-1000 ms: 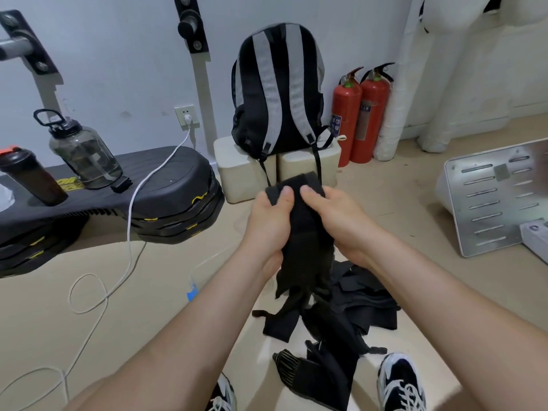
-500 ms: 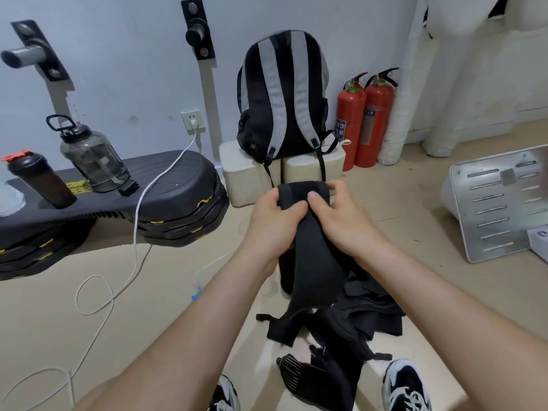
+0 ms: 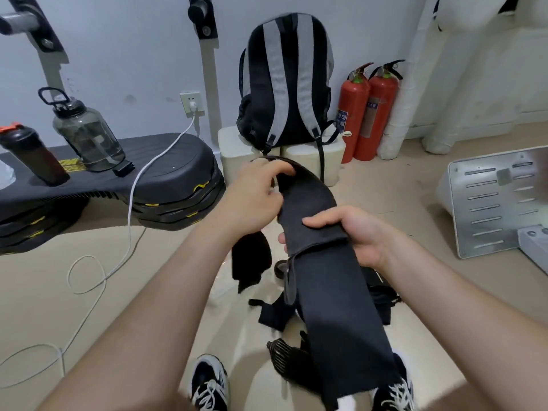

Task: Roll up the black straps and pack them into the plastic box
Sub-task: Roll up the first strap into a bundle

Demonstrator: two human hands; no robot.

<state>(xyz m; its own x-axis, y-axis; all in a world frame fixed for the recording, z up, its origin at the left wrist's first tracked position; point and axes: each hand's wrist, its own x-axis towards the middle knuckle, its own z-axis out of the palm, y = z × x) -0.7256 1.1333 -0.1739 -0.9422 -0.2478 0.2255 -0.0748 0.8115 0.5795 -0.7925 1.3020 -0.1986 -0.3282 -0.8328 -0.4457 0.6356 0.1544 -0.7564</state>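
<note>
A wide black strap (image 3: 326,274) is stretched between my two hands above the floor. My left hand (image 3: 255,197) pinches its far, upper end. My right hand (image 3: 350,232) grips the strap lower down, thumb on top and fingers underneath. The rest of the strap hangs down toward my shoes. More black straps (image 3: 275,315) lie in a loose pile on the floor beneath. One short end (image 3: 250,262) dangles below my left hand. No plastic box shows in this view.
A black and grey backpack (image 3: 284,84) stands on white blocks against the wall, beside two red fire extinguishers (image 3: 367,111). A black stepper bench (image 3: 124,185) with two bottles is at left, with a white cable (image 3: 130,209) trailing. A metal panel (image 3: 492,200) leans at right.
My hands have moved apart along the strap. The right hand slid down toward me, the left stayed at the far end, and the strap is now drawn out flat between them.
</note>
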